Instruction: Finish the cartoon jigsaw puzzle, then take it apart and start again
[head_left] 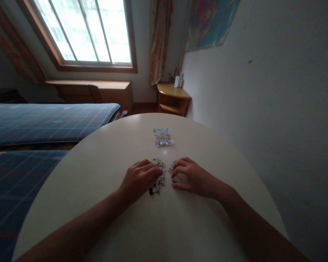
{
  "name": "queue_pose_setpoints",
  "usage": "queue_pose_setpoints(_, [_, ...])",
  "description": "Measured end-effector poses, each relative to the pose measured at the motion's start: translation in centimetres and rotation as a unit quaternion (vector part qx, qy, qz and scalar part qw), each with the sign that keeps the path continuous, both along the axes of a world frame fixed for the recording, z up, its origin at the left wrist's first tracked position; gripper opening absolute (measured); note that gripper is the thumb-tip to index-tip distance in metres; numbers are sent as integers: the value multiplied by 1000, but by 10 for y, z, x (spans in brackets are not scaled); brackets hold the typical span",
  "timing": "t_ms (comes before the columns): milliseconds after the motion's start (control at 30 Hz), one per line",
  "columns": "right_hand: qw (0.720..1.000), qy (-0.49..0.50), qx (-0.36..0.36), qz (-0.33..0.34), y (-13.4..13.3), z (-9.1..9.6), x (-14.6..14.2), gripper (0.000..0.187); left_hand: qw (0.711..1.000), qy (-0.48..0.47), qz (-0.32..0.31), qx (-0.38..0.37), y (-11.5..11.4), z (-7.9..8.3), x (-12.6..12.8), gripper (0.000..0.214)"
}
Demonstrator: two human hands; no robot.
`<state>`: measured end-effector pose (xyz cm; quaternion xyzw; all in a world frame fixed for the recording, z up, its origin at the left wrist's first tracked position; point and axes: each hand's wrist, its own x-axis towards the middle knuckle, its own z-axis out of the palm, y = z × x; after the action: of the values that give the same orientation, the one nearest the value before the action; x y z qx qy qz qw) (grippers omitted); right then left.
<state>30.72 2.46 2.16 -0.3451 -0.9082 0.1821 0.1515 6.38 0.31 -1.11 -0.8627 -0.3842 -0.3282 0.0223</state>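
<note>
A small heap of colourful jigsaw pieces (160, 174) lies on the round white table (104, 174), between my two hands. My left hand (139, 179) rests palm down on the left side of the heap, fingers curled over some pieces. My right hand (190, 175) lies on the right side, fingers bent inward with their tips touching the pieces. Whether either hand actually grips a piece is hidden. Farther back on the table lies a small colourful picture card (163, 137).
Blue checked beds (43, 122) stand to the left of the table. A white wall runs along the right. A wooden corner shelf (172, 98) and a window with curtains are at the back.
</note>
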Motion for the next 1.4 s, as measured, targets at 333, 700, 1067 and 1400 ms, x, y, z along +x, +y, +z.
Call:
queue_pose_setpoints(333, [996,32,-77,-37,6,-7,-2,6,976,144,-161,-2,-22,1,17,19])
queue_pose_setpoints(700, [994,13,-82,-69,11,4,15,7,997,30,-63,-19,-11,-1,1,26])
queue_pose_setpoints(1067, [999,26,30,-29,5,-14,-3,18,977,118,-168,-62,-14,-2,7,24])
queue_pose_setpoints(1400, [998,42,37,-1,10,-12,0,10,964,74,-222,-125,-9,-3,6,15])
